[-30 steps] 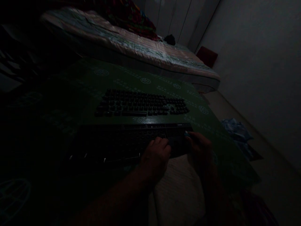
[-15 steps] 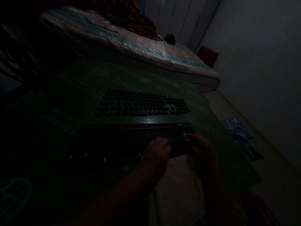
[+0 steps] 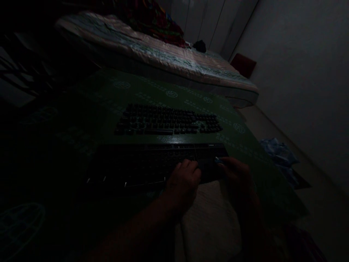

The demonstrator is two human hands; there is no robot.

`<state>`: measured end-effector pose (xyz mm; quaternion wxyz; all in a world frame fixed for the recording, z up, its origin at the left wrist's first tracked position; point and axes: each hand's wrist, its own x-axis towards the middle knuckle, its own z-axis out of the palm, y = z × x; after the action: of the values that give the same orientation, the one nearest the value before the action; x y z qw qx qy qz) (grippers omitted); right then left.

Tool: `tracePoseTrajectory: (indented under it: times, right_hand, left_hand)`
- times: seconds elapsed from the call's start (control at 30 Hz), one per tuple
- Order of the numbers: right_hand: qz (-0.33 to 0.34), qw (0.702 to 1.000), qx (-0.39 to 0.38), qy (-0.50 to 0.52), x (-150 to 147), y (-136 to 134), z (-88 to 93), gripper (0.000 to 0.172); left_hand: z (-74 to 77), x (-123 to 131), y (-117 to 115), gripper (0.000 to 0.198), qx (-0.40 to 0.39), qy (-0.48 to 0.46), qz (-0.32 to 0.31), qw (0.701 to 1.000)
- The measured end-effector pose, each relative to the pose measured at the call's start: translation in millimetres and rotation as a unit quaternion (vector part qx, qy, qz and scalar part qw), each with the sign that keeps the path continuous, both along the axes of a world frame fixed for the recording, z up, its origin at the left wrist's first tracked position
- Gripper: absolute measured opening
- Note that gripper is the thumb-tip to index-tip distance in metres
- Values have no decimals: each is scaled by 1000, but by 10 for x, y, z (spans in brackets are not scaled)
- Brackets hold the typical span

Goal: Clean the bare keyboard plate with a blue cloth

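Note:
The room is very dark. A black keyboard (image 3: 152, 163) lies on a green mat (image 3: 240, 142) just in front of me. My left hand (image 3: 184, 182) rests on the keyboard's near right part, fingers curled down onto it. My right hand (image 3: 236, 176) is at the keyboard's right end, its fingers pinched around a small pale-tipped thing (image 3: 218, 160) that I cannot make out. Further back on the mat is a second set of dark keys (image 3: 169, 120), laid out in keyboard rows.
A low bed (image 3: 163, 58) with a patterned cover and a red blanket runs along the back. At the right, bluish cloth (image 3: 280, 156) lies on the floor by a grey wall. A pale cushion (image 3: 209, 222) sits under my forearms.
The view has shifted slightly to the right. Both hands stay at the keyboard's right end with hardly any movement.

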<state>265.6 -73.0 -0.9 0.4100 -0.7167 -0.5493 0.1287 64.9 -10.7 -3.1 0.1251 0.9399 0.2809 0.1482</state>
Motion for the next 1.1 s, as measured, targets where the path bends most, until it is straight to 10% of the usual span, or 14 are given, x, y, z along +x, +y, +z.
tracePoseTrajectory:
  times: [1.1]
  right_hand:
    - [44, 995, 53, -79, -130, 431, -127, 18]
  left_hand:
    - [116, -100, 146, 13, 29, 68, 53, 996]
